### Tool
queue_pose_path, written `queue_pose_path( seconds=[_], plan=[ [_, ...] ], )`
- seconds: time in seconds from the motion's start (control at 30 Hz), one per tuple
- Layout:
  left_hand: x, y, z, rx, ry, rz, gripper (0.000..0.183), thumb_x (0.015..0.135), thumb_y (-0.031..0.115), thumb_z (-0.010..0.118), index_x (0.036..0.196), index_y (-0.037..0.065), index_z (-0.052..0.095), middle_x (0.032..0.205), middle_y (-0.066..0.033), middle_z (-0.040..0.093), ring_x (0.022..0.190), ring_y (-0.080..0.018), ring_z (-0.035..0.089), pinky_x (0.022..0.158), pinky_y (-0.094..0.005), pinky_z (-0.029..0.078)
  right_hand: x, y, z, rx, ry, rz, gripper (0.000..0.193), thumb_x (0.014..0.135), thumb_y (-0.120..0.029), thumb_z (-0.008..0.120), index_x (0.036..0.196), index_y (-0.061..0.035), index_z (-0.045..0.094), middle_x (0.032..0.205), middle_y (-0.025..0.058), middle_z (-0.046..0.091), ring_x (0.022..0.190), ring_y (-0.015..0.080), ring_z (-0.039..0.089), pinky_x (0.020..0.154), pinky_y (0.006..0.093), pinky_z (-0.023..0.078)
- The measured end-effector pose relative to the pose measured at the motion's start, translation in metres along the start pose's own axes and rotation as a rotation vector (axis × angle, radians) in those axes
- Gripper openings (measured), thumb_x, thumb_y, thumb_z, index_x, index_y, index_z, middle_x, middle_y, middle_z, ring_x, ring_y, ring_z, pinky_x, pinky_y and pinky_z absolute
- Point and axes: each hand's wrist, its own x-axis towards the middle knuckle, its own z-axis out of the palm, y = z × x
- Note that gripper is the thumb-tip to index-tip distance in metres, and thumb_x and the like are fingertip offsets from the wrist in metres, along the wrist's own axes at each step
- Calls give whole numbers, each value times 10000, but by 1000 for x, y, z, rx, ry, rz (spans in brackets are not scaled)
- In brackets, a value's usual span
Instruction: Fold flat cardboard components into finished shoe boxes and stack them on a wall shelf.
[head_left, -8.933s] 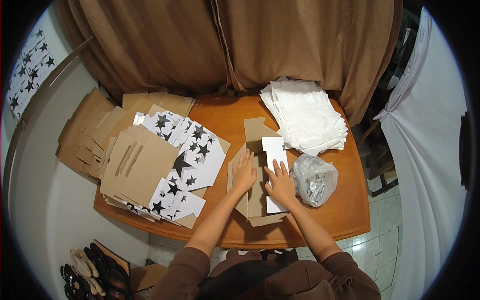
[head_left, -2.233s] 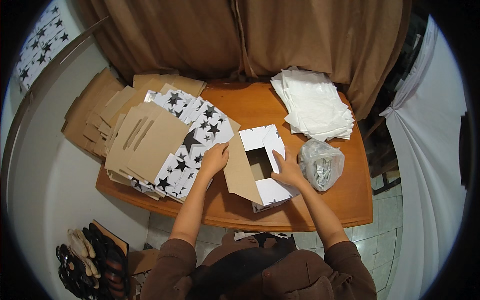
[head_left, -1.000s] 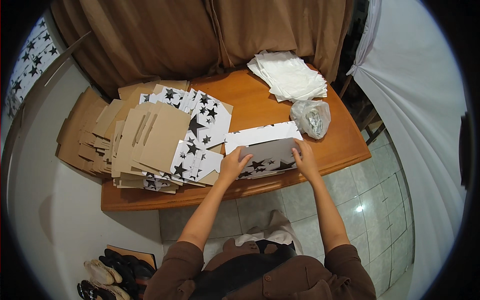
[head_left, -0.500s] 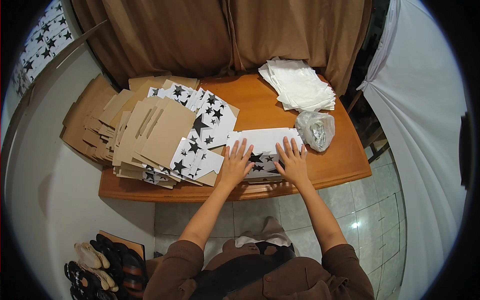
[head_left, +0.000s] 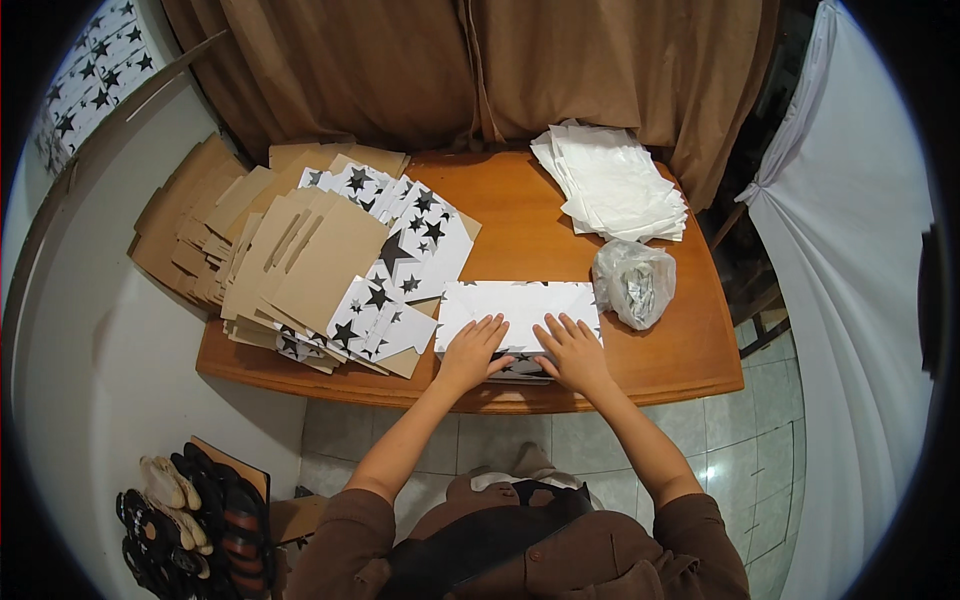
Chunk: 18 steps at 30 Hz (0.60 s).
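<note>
Both hands are pressing flat, fingers spread, on a white folded cardboard box (head_left: 520, 312) that is lying near the front edge of the curved wooden desk (head_left: 520, 215) — the left hand (head_left: 472, 352) on its near left part, the right hand (head_left: 573, 352) just beside it on the near right, neither grip clenched around anything. A black-star-printed part of the box is showing under the palms at the desk's edge. Just to the left, touching or nearly touching the box, a sprawling pile of flat brown and star-printed cardboard blanks (head_left: 330, 265) is covering the desk's left half and overhanging it. To the right, a crumpled clear plastic bag (head_left: 633, 282) is sitting close beside the box's right end. Further back — well apart from the hands — a stack of white paper sheets (head_left: 612, 182) is lying before the brown curtain (head_left: 480, 65). Shoes (head_left: 185, 520) are standing on the floor at lower left.
</note>
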Motion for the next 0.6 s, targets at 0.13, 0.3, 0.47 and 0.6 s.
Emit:
queue_pose_path(
  seconds=[0.13,0.3,0.47,0.6],
  plan=[
    [-5,5,3,-23,-9,-31,590,821,423,617,1243,26,506,1308,-133,511,1194,-287,493,989,-409,395,-5,3,5,43,-10,-41,505,839,-391,590,1273,-147,506,1309,144,490,1207,327,460,981,475,383],
    [-5,6,1,-54,-25,-59,569,811,418,631,1236,56,521,1292,-114,526,1178,-277,507,982,-408,404,-5,5,7,88,-13,-54,490,846,-381,585,1260,-127,511,1285,155,505,1186,332,479,972,470,393],
    [-3,4,0,-115,-68,-74,542,786,400,662,1203,70,555,1240,-102,562,1131,-278,534,951,-385,427,-5,5,7,132,4,-52,463,832,-371,608,1208,-110,541,1225,171,545,1137,347,510,970,468,392],
    [-3,6,-1,-122,-89,-85,538,786,394,665,1205,75,556,1234,-104,566,1117,-279,541,940,-383,432,-7,8,11,166,-10,-62,451,829,-367,611,1193,-107,548,1202,169,553,1125,348,516,963,465,397]
  ],
)
